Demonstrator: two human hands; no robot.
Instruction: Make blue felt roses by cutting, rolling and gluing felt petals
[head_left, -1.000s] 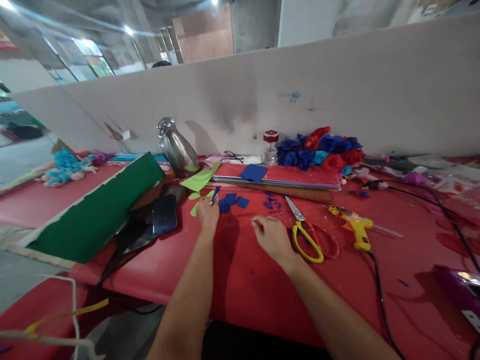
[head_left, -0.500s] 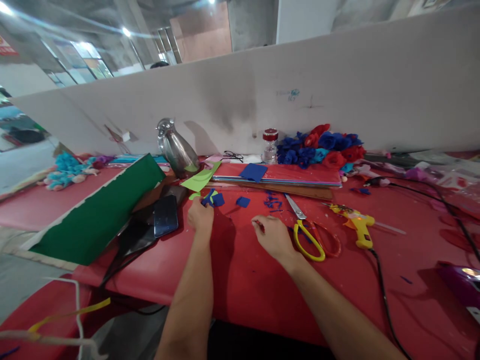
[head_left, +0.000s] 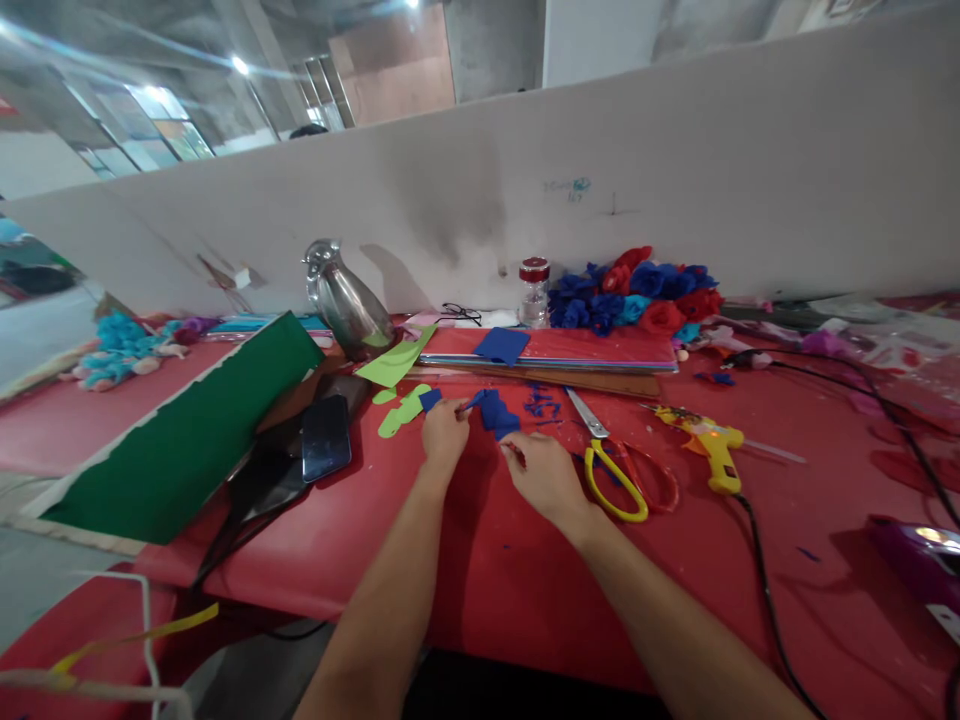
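Pinched fingers of my left hand [head_left: 445, 436] hold a blue paper piece by its left end, over the red table [head_left: 480, 560]. Blue paper pieces [head_left: 493, 412] lie between my two hands, overlapping one another. My right hand [head_left: 546, 472] is closed at their lower right edge; what its fingertips grip is too small to make out. Another blue piece [head_left: 430, 400] shows just left of my left hand, beside light green cut shapes [head_left: 405, 410]. Yellow-handled scissors [head_left: 616, 480] lie to the right of my right hand.
A yellow glue gun [head_left: 716, 450] with a black cord lies at the right. A phone [head_left: 326, 438] and green sheet [head_left: 202, 440] are at the left. Behind stand a metal jug [head_left: 349, 305], a jar [head_left: 534, 293], stacked paper [head_left: 585, 348] and crepe flowers [head_left: 637, 295].
My left hand has moved right, away from the green shapes, bringing blue paper toward my right hand. The blue pieces now sit together between the hands. The view has shifted slightly.
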